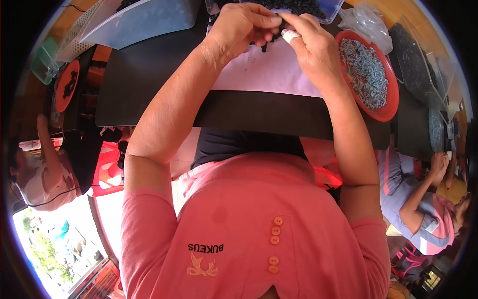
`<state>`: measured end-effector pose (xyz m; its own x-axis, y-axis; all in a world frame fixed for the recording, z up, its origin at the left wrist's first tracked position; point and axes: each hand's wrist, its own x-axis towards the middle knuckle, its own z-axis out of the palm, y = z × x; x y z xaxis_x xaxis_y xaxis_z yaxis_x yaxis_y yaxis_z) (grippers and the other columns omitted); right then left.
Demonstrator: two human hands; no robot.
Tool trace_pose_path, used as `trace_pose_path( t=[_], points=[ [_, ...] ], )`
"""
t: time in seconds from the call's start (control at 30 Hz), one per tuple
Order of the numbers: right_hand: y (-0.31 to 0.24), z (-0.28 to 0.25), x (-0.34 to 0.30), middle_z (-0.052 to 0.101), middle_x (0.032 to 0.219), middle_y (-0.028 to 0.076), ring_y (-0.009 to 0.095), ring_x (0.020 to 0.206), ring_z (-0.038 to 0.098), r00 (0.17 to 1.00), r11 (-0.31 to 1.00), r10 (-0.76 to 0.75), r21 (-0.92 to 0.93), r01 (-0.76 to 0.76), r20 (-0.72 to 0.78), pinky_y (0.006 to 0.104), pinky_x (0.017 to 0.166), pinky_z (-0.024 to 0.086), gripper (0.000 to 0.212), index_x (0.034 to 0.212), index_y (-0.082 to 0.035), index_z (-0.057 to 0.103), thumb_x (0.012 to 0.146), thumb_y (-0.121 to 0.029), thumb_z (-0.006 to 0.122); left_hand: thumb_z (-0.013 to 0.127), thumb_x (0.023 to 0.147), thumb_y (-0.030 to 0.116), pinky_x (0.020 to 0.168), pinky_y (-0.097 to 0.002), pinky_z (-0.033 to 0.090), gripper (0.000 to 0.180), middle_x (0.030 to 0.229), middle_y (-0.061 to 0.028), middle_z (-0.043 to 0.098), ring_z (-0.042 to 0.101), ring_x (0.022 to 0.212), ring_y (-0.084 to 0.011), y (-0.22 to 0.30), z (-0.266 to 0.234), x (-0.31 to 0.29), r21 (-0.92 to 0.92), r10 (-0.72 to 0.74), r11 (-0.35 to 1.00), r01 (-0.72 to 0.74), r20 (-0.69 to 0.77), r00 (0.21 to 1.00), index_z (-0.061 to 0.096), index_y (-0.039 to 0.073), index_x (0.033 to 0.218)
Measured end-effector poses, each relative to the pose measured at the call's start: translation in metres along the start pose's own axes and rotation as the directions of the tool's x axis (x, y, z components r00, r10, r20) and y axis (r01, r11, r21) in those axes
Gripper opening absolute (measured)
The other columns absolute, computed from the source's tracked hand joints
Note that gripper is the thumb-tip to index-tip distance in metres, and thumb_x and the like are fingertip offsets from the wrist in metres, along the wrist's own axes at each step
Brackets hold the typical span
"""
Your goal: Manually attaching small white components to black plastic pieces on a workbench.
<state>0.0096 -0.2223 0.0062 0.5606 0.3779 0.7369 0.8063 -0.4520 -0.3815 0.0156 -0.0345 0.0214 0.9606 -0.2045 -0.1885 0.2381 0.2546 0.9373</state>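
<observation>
Two hands meet over one small black part (266, 44), pinched between the fingertips above the pale work mat (269, 74). Left hand (244, 27) curls narrow around it; right hand (311, 42), one finger taped white, closes in from the other side. By the look of it, this is the fitting step, and the next move seems to call for a fine press or twist. Just right sits the red bowl (391, 107) of small grey pieces; black parts fill the clear tray (331, 12) beyond.
</observation>
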Motion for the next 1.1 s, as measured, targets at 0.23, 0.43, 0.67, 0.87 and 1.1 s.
trace_pose_path(
  t=[0.23, 0.43, 0.67, 0.87, 1.1],
  points=[
    [0.007, 0.017, -0.006, 0.065, 0.078, 0.009, 0.03, 0.076, 0.065, 0.996, 0.972, 0.019, -0.235, 0.002, 0.087, 0.0418, 0.066, 0.05, 0.003, 0.078, -0.009, 0.067, 0.077, -0.01, 0.065, 0.067, 0.087, 0.009, 0.053, -0.0298, 0.044, 0.006, 0.071, -0.0082, 0.062, 0.057, 0.059, -0.0183, 0.007, -0.02, 0.009, -0.16, 0.181, 0.963, -0.219, -0.222, 0.958, 0.064, 0.004, 0.085],
    [0.004, 0.036, -0.005, 0.067, 0.08, 0.011, 0.031, 0.075, 0.067, 0.948, 0.856, 0.058, -0.504, 0.114, 0.313, 0.0441, 0.066, 0.051, 0.012, 0.08, -0.006, 0.069, 0.077, -0.018, 0.069, 0.068, 0.085, 0.007, 0.051, -0.0295, 0.042, 0.008, 0.069, -0.0083, 0.061, 0.056, 0.057, -0.0183, 0.0, -0.01, 0.007, -0.16, 0.195, 0.96, -0.229, -0.206, 0.959, 0.064, 0.003, 0.079],
    [-0.004, 0.036, -0.004, 0.067, 0.082, 0.011, 0.031, 0.08, 0.067, 0.938, 0.897, 0.084, -0.435, 0.075, 0.335, 0.0446, 0.071, 0.05, 0.011, 0.081, -0.007, 0.069, 0.077, -0.017, 0.069, 0.066, 0.085, 0.004, 0.05, -0.0297, 0.042, 0.008, 0.069, -0.0103, 0.061, 0.055, 0.056, -0.019, -0.001, -0.008, 0.003, -0.176, 0.152, 0.965, -0.194, -0.229, 0.962, 0.063, 0.001, 0.078],
    [0.001, 0.032, -0.005, 0.068, 0.082, 0.01, 0.029, 0.077, 0.066, 0.958, 0.942, 0.014, -0.324, 0.083, 0.287, 0.043, 0.07, 0.05, 0.012, 0.082, -0.006, 0.069, 0.079, -0.017, 0.07, 0.066, 0.085, 0.003, 0.049, -0.0297, 0.042, 0.007, 0.069, -0.0112, 0.062, 0.055, 0.054, -0.0188, -0.003, -0.01, 0.005, -0.125, 0.212, 0.962, -0.242, -0.215, 0.953, 0.063, 0.0, 0.08],
    [0.011, 0.001, 0.023, 0.069, 0.086, 0.005, 0.013, 0.08, 0.065, 0.807, 0.674, 0.522, 0.447, -0.588, 0.276, 0.0255, 0.073, 0.049, 0.01, 0.094, -0.002, 0.067, 0.088, -0.007, 0.061, 0.069, 0.085, 0.003, 0.047, -0.0265, 0.044, 0.009, 0.073, -0.0112, 0.066, 0.059, 0.057, -0.016, -0.012, 0.002, 0.002, -0.04, 0.264, 0.961, -0.274, -0.163, 0.951, 0.066, -0.004, 0.088]
  ],
)
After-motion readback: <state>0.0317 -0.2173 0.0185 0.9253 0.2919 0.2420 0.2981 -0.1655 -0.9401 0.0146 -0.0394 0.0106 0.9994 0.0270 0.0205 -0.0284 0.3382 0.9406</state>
